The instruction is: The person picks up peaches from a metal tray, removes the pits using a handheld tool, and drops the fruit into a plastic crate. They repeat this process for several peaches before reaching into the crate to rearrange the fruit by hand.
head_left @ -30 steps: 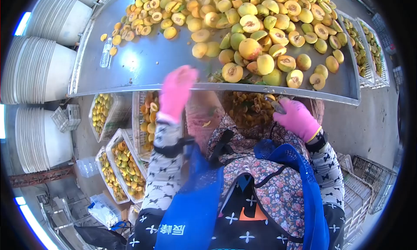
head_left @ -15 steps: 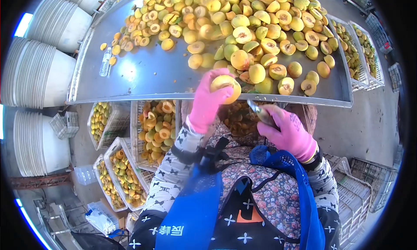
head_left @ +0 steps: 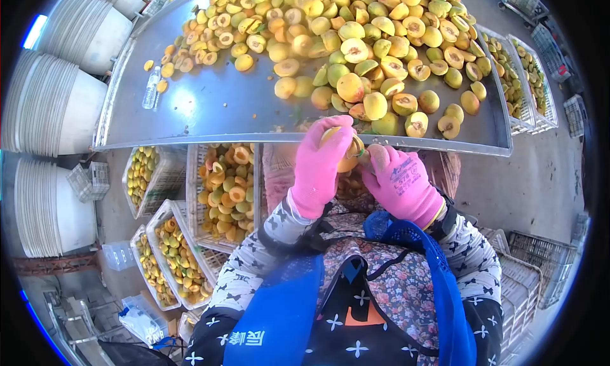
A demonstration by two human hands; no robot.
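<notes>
A pink-gloved left hand, my left hand (head_left: 318,166), is closed around a yellow peach half (head_left: 349,161) just off the table's near edge. My right hand (head_left: 399,180), in a matching pink glove, is closed and right up against that peach. It grips a small hand tool, a metal-tipped pitting knife by its look in the earlier frame; most of it is now hidden by the fingers and the fruit. Beyond both hands, many halved peaches (head_left: 352,50) are heaped on the metal table (head_left: 222,121), several with pits showing.
A plastic bottle (head_left: 152,88) stands at the table's left. Below the near edge are crates of peaches (head_left: 225,194) and more crates (head_left: 184,258) at lower left. Stacked white tubs (head_left: 54,207) line the left side; stacked crates (head_left: 518,296) stand at lower right.
My right hand has moved left and up, bringing the tool to the peach. My left hand has shifted slightly toward my body and turned, still holding the peach.
</notes>
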